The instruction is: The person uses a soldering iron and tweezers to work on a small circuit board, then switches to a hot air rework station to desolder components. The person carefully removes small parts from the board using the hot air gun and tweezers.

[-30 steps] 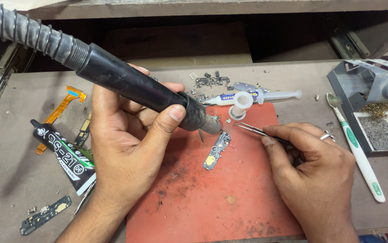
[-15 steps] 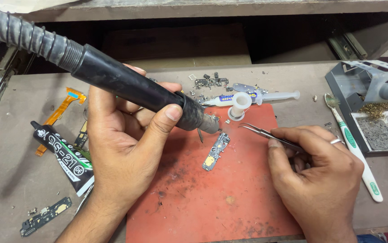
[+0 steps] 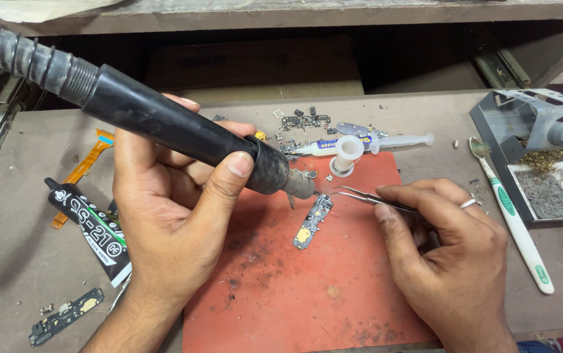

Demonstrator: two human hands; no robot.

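My left hand [image 3: 170, 216] grips a thick black hot-air wand [image 3: 183, 134] with a ribbed hose; its metal nozzle points down at the top end of a small narrow circuit board [image 3: 313, 221]. The board lies on a worn red mat [image 3: 307, 287]. My right hand [image 3: 448, 252] holds metal tweezers [image 3: 369, 198], whose tips sit just right of the nozzle, above the board's top end. A ring shows on one right finger.
A black glue tube [image 3: 88, 232], an orange flex cable [image 3: 85, 167] and another small board [image 3: 66, 316] lie at left. Behind the mat are a syringe [image 3: 376, 142], a white cap [image 3: 347, 153] and loose parts. At right: a toothbrush [image 3: 513, 222] and an iron stand with tray [image 3: 543, 176].
The tweezers' tips have moved left toward the nozzle and the board's top end. The wand has stayed over the board.
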